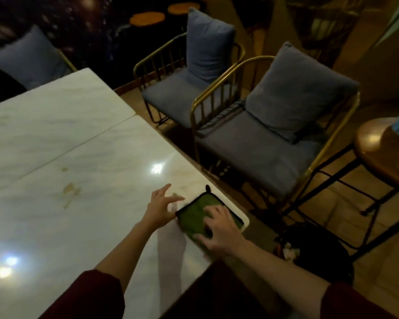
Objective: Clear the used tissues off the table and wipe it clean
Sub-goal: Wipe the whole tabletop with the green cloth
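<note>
The right hand [219, 229] lies flat with fingers spread, covering part of the green cloth [195, 215], whose long axis runs diagonally at the desk [78, 146] corner, lower centre; the left hand [160, 204] hovers open beside it.

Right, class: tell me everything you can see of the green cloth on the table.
The green cloth is square, fuzzy like towelling, edged in black with a small black loop at its far corner. It lies flat near the table's corner. The right hand presses on it with spread fingers; the left hand is open beside it.
</note>
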